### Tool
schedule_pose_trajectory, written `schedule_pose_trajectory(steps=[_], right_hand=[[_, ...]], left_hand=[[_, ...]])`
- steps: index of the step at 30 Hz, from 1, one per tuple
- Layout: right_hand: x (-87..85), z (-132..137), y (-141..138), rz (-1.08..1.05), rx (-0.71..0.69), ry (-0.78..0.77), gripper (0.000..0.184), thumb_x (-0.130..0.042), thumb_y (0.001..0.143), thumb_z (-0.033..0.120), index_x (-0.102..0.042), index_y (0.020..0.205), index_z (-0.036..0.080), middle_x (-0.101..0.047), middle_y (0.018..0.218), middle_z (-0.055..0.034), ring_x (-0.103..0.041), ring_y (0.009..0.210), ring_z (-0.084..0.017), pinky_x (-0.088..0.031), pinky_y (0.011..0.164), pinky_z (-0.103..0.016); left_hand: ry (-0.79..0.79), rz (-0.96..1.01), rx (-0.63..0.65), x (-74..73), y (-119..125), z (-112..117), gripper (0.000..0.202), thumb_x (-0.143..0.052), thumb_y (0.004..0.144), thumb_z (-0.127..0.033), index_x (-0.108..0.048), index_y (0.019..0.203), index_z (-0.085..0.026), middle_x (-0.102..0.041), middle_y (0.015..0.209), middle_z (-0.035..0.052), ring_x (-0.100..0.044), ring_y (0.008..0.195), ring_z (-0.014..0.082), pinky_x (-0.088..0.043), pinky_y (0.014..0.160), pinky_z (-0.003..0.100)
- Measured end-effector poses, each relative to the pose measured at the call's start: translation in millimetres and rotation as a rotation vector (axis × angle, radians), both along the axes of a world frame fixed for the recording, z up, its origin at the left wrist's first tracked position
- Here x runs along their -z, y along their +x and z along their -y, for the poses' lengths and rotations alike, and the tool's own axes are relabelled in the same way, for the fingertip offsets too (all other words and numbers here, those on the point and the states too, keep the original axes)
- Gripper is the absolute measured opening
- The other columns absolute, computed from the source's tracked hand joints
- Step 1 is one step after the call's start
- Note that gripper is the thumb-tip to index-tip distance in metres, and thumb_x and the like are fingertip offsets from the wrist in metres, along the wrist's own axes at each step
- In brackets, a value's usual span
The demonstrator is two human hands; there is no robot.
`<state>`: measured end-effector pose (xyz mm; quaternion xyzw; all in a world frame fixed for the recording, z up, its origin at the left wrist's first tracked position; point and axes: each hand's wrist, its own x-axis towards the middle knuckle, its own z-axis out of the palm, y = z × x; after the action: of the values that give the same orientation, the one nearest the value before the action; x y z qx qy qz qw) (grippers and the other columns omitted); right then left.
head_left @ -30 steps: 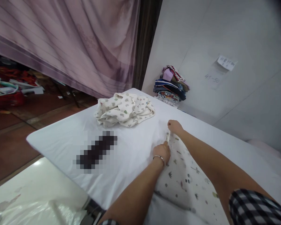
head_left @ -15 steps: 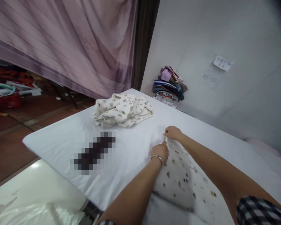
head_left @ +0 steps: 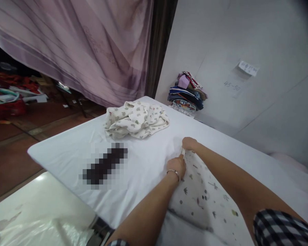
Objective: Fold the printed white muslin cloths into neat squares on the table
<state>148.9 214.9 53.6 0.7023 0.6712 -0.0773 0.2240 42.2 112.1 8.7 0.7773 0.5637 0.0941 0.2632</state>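
A white cloth (head_left: 207,194) printed with small leaves and dots lies over the near right part of the white-covered table (head_left: 141,164). My left hand (head_left: 176,165), with a bracelet at the wrist, pinches the cloth's far edge. Just beyond it, my right hand (head_left: 189,143) is closed on the same edge, and a short strip of it shows taut between the two hands. Whether the cloth is a garment or a plain sheet I cannot tell. Farther back rests a crumpled white cloth (head_left: 137,119) with a grey and green print, apart from both hands.
A blurred-out dark object (head_left: 105,164) lies on the table's left part. Folded clothes (head_left: 186,92) are stacked by the wall. A pink curtain (head_left: 100,44) hangs behind. At the lower left, clear plastic (head_left: 46,232) covers part of a cream surface (head_left: 51,194).
My right hand has turned slightly at the cloth's edge, its fingers now lower and more hidden. Both hands keep their hold. The view has shifted slightly.
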Motion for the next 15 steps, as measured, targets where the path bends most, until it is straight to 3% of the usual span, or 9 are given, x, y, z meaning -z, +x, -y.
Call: schedule_pose_trajectory(steps=[5, 8, 11, 15], right_hand=[[-10.7, -8.6, 8.1, -0.051, -0.057, 0.059, 0.031, -0.041, 0.084, 0.023, -0.066, 0.1, 0.013, -0.063, 0.109, -0.013, -0.057, 0.102, -0.021, -0.042, 0.08, -0.026], [-11.8, -9.0, 6.8, -0.062, -0.057, 0.038, 0.026, -0.046, 0.081, 0.024, -0.068, 0.095, 0.016, -0.064, 0.106, -0.0095, -0.058, 0.099, -0.02, -0.043, 0.077, -0.024], [-7.7, -6.8, 3.0, -0.039, -0.029, -0.004, 0.025, -0.055, 0.075, 0.027, -0.068, 0.092, 0.014, -0.065, 0.103, -0.0117, -0.06, 0.095, -0.022, -0.045, 0.074, -0.026], [-0.7, -5.4, -1.0, 0.013, 0.011, -0.013, 0.031, -0.057, 0.071, 0.019, -0.065, 0.1, 0.01, -0.064, 0.103, -0.0166, -0.059, 0.097, -0.025, -0.047, 0.073, -0.03]], left_hand=[[-0.008, 0.0, 0.0, -0.5, -0.2, 0.5, 0.033, -0.03, 0.089, -0.03, -0.052, 0.111, -0.023, -0.067, 0.092, 0.0097, -0.063, 0.084, 0.0216, -0.045, 0.068, 0.031], [-0.012, -0.005, 0.0, 0.2, -0.1, 0.3, 0.033, -0.03, 0.089, -0.031, -0.052, 0.111, -0.022, -0.067, 0.091, 0.0096, -0.063, 0.083, 0.0215, -0.045, 0.067, 0.031], [-0.01, -0.005, 0.001, 1.6, 0.3, -0.4, 0.032, -0.03, 0.089, -0.03, -0.052, 0.11, -0.023, -0.067, 0.091, 0.0093, -0.063, 0.082, 0.0209, -0.044, 0.066, 0.03], [0.0, -0.001, 0.006, 4.2, 0.8, -1.2, 0.032, -0.03, 0.089, -0.03, -0.051, 0.111, -0.023, -0.067, 0.09, 0.0091, -0.063, 0.082, 0.0209, -0.044, 0.066, 0.031]])
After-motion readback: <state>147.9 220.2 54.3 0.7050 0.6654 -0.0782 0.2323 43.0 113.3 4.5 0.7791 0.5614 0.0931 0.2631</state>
